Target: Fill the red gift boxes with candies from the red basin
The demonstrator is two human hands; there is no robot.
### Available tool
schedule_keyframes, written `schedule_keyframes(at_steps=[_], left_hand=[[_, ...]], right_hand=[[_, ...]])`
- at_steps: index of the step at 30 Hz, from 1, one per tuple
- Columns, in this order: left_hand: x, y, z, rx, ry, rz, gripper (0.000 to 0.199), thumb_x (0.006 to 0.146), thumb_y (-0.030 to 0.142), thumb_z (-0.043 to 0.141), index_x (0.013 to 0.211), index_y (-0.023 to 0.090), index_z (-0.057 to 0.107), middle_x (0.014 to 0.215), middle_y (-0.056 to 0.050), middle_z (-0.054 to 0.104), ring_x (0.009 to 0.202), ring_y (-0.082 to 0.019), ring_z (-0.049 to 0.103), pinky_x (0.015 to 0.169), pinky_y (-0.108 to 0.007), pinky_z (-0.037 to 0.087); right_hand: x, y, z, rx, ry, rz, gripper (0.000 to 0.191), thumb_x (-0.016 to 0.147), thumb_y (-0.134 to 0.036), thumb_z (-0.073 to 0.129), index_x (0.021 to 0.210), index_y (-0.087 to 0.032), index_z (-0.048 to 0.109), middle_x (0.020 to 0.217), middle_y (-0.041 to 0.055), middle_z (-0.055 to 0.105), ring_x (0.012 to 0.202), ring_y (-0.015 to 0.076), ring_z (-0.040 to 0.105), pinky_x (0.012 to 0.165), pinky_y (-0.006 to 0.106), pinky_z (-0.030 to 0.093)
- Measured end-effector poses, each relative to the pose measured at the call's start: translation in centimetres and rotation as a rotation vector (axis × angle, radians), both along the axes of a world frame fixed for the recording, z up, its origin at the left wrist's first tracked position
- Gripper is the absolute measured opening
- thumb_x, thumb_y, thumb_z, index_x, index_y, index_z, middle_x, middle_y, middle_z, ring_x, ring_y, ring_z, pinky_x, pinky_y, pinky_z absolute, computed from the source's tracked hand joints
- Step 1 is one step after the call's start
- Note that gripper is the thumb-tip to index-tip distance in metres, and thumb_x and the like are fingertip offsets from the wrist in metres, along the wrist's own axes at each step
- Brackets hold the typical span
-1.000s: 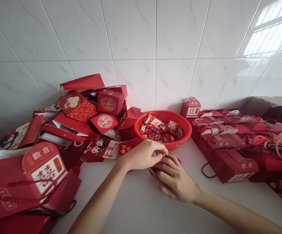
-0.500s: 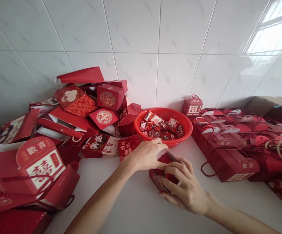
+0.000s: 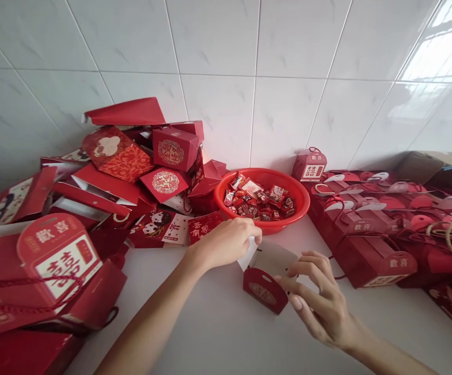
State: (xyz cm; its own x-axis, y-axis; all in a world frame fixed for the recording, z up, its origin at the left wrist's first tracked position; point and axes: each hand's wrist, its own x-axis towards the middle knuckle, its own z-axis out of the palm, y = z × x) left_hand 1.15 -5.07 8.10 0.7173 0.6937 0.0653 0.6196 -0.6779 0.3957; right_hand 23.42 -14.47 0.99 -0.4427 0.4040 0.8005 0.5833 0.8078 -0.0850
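A small red candy box (image 3: 264, 289) stands on the white table in front of me, its top open and pale inner walls showing. On its front panel are a gold emblem and a slot near the rounded top. My left hand (image 3: 229, 240) pinches a white-sided flap at the box's far left corner. At the right edge, my right hand (image 3: 319, 297) has its fingertips and thumb on the box wall. Just behind the box sits a red plastic basket (image 3: 301, 204) holding several wrapped candies (image 3: 264, 202).
Piled up on the left are loose red boxes (image 3: 165, 185), and a larger one with a cord handle (image 3: 64, 260) lies nearer. Rows of closed red boxes (image 3: 378, 258) fill the right side. A brown carton (image 3: 421, 165) stands behind them, and a tiled wall (image 3: 218, 104) rises at the back.
The box's sides have spread and its front panel now faces me upright. My fingers have come out of its inside to its edges; my right hand has shifted right.
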Motion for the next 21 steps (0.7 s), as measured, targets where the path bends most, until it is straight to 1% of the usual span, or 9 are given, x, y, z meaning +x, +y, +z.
schedule_keyframes(at_steps=[3, 6, 9, 11, 12, 13, 15, 17, 21], left_hand=[[0.4, -0.2, -0.4, 0.097, 0.068, 0.028, 0.050, 0.077, -0.010, 0.041, 0.100, 0.019, 0.074, 0.114, -0.007, 0.065, 0.103, -0.021, 0.065, 0.088, -0.031, 0.048], [0.9, -0.7, -0.4, 0.102, 0.100, 0.015, 0.049, 0.079, -0.009, 0.041, 0.099, 0.019, 0.076, 0.109, -0.008, 0.062, 0.101, -0.021, 0.064, 0.086, -0.030, 0.048], [1.1, -1.2, -0.2, -0.038, 0.099, 0.007, 0.039, 0.091, 0.006, 0.045, 0.110, 0.022, 0.075, 0.108, -0.006, 0.062, 0.088, -0.018, 0.067, 0.079, -0.030, 0.049], [1.2, -1.5, 0.1, -0.135, 0.101, 0.017, 0.034, 0.095, 0.030, 0.054, 0.126, 0.026, 0.068, 0.112, -0.006, 0.062, 0.093, -0.022, 0.068, 0.080, -0.032, 0.051], [1.2, -1.7, 0.3, -0.182, 0.106, 0.024, 0.046, 0.092, 0.045, 0.060, 0.134, 0.029, 0.062, 0.117, -0.007, 0.061, 0.100, -0.025, 0.067, 0.081, -0.033, 0.052], [1.1, -1.9, 0.5, -0.227, 0.113, 0.031, 0.064, 0.085, 0.058, 0.065, 0.142, 0.032, 0.055, 0.125, -0.008, 0.059, 0.108, -0.029, 0.065, 0.084, -0.035, 0.052], [1.0, -2.2, 0.8, -0.295, 0.130, 0.037, 0.096, 0.069, 0.075, 0.071, 0.152, 0.038, 0.040, 0.144, -0.010, 0.048, 0.125, -0.036, 0.058, 0.091, -0.040, 0.052], [0.7, -2.4, 1.1, -0.344, 0.160, 0.030, 0.110, 0.062, 0.076, 0.074, 0.156, 0.041, 0.029, 0.157, -0.010, 0.035, 0.136, -0.040, 0.048, 0.100, -0.046, 0.049], [0.3, -2.6, 1.1, -0.378, 0.191, -0.020, 0.116, 0.060, 0.065, 0.081, 0.158, 0.043, 0.022, 0.166, -0.009, 0.019, 0.145, -0.040, 0.039, 0.107, -0.048, 0.045]], right_hand=[[0.4, -0.4, 0.0, -0.067, 0.047, -0.049, 0.021, 0.094, -0.009, 0.050, 0.100, -0.018, 0.068, 0.088, 0.0063, 0.059, 0.080, 0.0176, 0.057, 0.084, 0.041, 0.049], [0.8, -0.7, -0.4, -0.255, 0.031, -0.148, 0.018, 0.094, -0.012, 0.056, 0.103, -0.022, 0.067, 0.094, 0.0069, 0.063, 0.079, 0.0172, 0.061, 0.071, 0.033, 0.053], [1.1, -0.6, -0.9, -0.432, 0.047, -0.193, 0.027, 0.096, -0.019, 0.056, 0.123, -0.023, 0.061, 0.102, 0.0081, 0.065, 0.074, 0.0158, 0.064, 0.066, 0.030, 0.057], [1.2, -0.6, -1.1, -0.488, 0.078, -0.176, 0.035, 0.097, -0.025, 0.056, 0.133, -0.022, 0.054, 0.096, 0.0065, 0.065, 0.068, 0.0147, 0.063, 0.063, 0.028, 0.058], [1.2, -0.5, -1.1, -0.496, 0.090, -0.170, 0.038, 0.098, -0.029, 0.057, 0.135, -0.021, 0.052, 0.094, 0.0060, 0.064, 0.067, 0.0147, 0.063, 0.061, 0.027, 0.059], [1.1, -0.5, -1.2, -0.496, 0.094, -0.166, 0.041, 0.098, -0.033, 0.058, 0.136, -0.021, 0.051, 0.094, 0.0065, 0.065, 0.068, 0.0151, 0.064, 0.061, 0.027, 0.059], [1.0, -0.4, -1.3, -0.484, 0.088, -0.166, 0.045, 0.096, -0.041, 0.061, 0.136, -0.022, 0.051, 0.104, 0.0100, 0.066, 0.073, 0.0163, 0.067, 0.061, 0.027, 0.061], [0.9, -0.3, -1.6, -0.460, 0.074, -0.170, 0.046, 0.096, -0.046, 0.060, 0.134, -0.022, 0.053, 0.117, 0.0140, 0.065, 0.078, 0.0175, 0.069, 0.063, 0.028, 0.062], [1.0, 0.3, -2.0, -0.387, 0.002, -0.190, 0.052, 0.096, -0.051, 0.058, 0.139, -0.023, 0.052, 0.140, 0.0198, 0.056, 0.090, 0.0209, 0.072, 0.071, 0.032, 0.063]])
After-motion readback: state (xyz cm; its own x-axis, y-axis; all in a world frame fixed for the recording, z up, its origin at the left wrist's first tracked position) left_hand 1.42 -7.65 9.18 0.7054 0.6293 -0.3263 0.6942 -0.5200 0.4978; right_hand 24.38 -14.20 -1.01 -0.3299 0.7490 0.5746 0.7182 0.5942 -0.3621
